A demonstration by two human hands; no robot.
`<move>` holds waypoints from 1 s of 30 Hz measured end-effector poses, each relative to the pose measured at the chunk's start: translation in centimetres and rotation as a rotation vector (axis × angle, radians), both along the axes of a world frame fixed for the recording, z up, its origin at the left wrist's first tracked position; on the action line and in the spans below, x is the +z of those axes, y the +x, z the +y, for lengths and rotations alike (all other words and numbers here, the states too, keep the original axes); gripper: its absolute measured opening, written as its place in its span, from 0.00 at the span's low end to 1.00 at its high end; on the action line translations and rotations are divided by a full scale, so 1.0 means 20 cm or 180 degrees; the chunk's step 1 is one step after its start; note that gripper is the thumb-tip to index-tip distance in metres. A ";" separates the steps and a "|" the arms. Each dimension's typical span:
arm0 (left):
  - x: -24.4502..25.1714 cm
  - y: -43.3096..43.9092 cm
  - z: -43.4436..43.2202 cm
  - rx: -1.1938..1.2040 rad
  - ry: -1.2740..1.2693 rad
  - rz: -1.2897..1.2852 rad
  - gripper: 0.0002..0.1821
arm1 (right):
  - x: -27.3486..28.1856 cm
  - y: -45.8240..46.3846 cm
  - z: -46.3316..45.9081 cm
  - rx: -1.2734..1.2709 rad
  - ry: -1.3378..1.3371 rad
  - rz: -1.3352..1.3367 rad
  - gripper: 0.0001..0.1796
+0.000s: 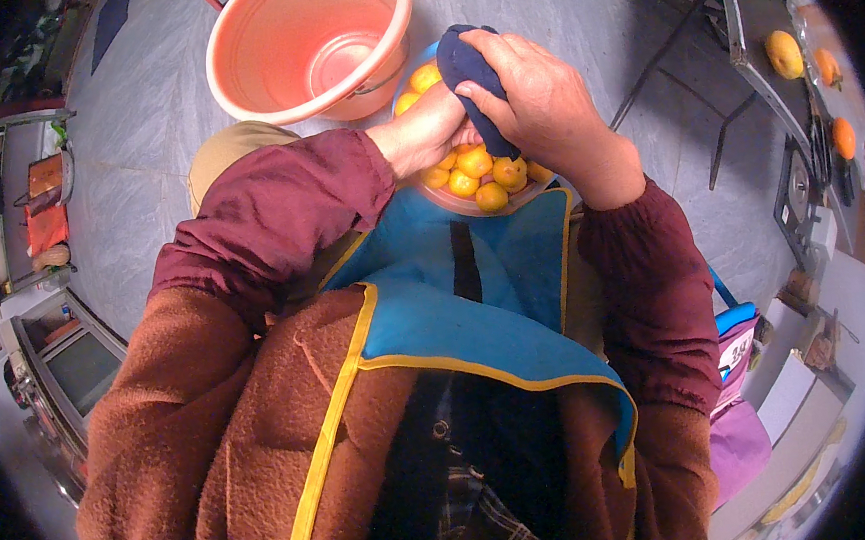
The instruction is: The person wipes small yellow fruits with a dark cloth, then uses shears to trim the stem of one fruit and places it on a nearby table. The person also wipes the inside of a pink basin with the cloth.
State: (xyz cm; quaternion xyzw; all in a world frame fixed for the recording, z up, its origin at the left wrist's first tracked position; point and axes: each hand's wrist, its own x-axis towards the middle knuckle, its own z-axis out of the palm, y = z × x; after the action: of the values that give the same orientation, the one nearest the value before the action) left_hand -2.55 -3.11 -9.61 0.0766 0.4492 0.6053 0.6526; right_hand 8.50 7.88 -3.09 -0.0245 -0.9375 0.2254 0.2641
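A dark blue cloth (473,79) is bunched between my two hands, above a round basin (439,200) of small orange citrus fruits (475,161). My right hand (544,89) grips the cloth from the right, its thumb pressed along the near side. From the left, my left hand (426,131) reaches under the cloth with curled fingers; the cloth covers part of it. Whether a fruit lies inside the cloth is hidden. The basin sits close in front of me, at the edge of my blue apron (479,297) with yellow trim.
A large pink plastic bucket (342,58) stands left of the basin on the grey tiled floor (137,140). At right, a table (750,29) holds a few orange fruits (784,55). A purple bag (741,436) is near my right elbow. Shelves (32,185) line the left.
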 end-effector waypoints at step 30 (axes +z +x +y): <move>0.05 0.01 0.01 -0.0040 -0.0189 0.0159 0.15 | -0.03 0.00 0.01 -0.0001 -0.0026 -0.0041 0.23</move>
State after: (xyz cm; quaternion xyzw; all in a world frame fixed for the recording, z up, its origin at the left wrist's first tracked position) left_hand -2.38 -2.93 -8.57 0.0750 0.4827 0.5855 0.6470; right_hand 8.45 8.17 -3.62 -0.0272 -0.9382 0.2291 0.2580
